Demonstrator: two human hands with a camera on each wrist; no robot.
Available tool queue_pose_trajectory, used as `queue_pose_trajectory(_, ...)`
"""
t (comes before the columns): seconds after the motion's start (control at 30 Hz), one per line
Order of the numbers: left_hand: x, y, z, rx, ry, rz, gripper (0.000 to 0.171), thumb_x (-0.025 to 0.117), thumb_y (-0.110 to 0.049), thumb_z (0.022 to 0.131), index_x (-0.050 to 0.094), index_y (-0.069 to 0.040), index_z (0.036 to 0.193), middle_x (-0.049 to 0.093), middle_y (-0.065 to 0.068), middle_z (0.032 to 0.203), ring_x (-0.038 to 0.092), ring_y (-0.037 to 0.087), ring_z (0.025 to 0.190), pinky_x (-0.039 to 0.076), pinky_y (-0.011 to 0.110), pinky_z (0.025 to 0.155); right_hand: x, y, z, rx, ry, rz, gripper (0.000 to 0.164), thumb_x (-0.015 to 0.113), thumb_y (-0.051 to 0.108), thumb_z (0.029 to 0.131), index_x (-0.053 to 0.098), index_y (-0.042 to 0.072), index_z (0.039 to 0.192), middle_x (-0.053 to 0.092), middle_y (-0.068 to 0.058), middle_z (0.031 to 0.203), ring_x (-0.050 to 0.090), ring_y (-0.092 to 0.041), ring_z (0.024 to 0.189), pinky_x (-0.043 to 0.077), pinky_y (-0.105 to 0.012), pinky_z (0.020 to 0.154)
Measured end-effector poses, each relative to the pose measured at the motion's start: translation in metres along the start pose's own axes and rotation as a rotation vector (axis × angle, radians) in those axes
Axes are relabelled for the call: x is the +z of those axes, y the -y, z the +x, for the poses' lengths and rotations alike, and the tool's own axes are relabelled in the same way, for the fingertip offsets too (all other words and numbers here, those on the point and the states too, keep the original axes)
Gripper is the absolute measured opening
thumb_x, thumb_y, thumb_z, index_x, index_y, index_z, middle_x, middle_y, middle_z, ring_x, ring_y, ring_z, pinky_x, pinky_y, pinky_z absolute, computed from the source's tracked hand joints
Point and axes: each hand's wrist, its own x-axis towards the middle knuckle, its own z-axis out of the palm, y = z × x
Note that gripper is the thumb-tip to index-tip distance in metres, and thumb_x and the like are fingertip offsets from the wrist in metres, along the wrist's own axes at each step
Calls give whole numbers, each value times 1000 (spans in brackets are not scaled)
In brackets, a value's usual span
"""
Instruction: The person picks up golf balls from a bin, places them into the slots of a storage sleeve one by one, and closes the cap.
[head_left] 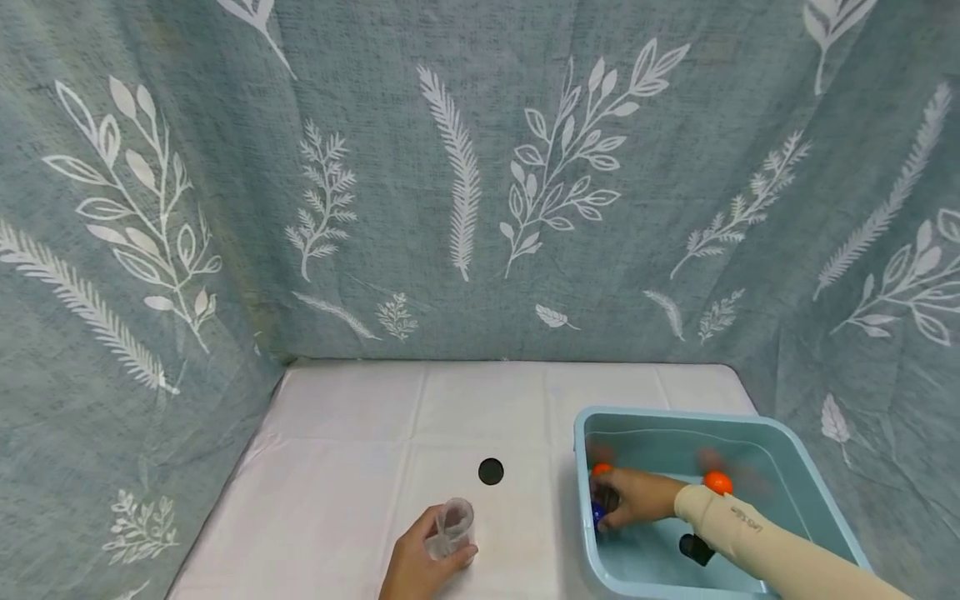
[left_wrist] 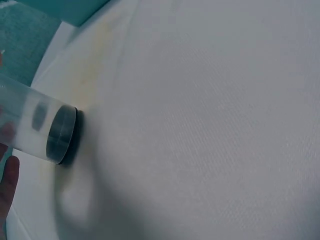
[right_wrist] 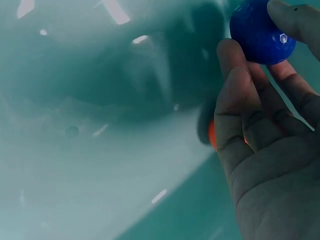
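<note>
My left hand (head_left: 426,554) grips a clear plastic cylinder (head_left: 459,521) over the white-covered table, its open round mouth facing up in the head view. The lower end of the clear cylinder (left_wrist: 30,120) looks dark in the left wrist view, with fingertips (left_wrist: 9,180) at its side. Inside a light blue tub, my right hand (head_left: 637,497) reaches down by the left wall. In the right wrist view its thumb and fingers hold a shiny, dimpled blue ball (right_wrist: 260,32). An orange ball (right_wrist: 212,134) shows partly behind those fingers.
The light blue tub (head_left: 675,414) stands at the right of the table. Another orange ball (head_left: 717,482) and a black object (head_left: 696,549) lie in it near the right forearm. A black disc (head_left: 491,472) lies flat between cylinder and tub. Patterned grey-green cloth (head_left: 480,317) hangs behind and at both sides.
</note>
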Motion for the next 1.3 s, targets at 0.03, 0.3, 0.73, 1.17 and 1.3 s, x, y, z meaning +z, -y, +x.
queue_pose_trajectory(0.03, -1, -2, -1, -4, -3, -12, 54, 85, -36, 82, 63, -18, 127, 69, -1, 116, 67, 31, 108, 56, 49, 89, -3, 1, -1, -14, -4, 10, 29, 81, 12, 84, 61, 9, 105, 63, 1, 92, 59, -7, 79, 55, -23, 73)
queue_pose_trajectory(0.3, -5, -25, 1, 14, -10, -68, 61, 85, -39, 81, 61, -16, 132, 67, 1, 123, 63, 29, 115, 53, 47, 98, -21, 5, -14, -47, -82, 95, 30, 76, 19, 92, 63, 8, 116, 65, 1, 107, 62, -14, 94, 57, -29, 85)
queue_pose_trajectory(0.73, -9, -59, 10, 142, -43, -84, 54, 87, -30, 81, 66, -11, 127, 66, -3, 122, 62, 22, 116, 55, 35, 96, -46, 34, -40, -74, -172, 310, 46, 67, 20, 100, 54, 2, 140, 62, -11, 124, 61, -23, 111, 54, -27, 92)
queue_pose_trajectory(1.17, -8, -90, 10, 197, -52, -32, 62, 88, -25, 80, 61, -16, 135, 65, -4, 123, 65, 19, 109, 57, 30, 92, -48, 95, -29, -214, -261, 516, 42, 65, 15, 100, 55, 11, 141, 55, -13, 139, 59, -30, 120, 55, -39, 97)
queue_pose_trajectory(1.3, -7, -99, 9, 164, -56, -30, 64, 89, -27, 80, 59, -19, 135, 66, 1, 125, 68, 21, 107, 59, 34, 89, -38, 122, -15, -295, -321, 586, 43, 68, 12, 99, 53, 9, 139, 54, -15, 138, 58, -30, 122, 55, -37, 97)
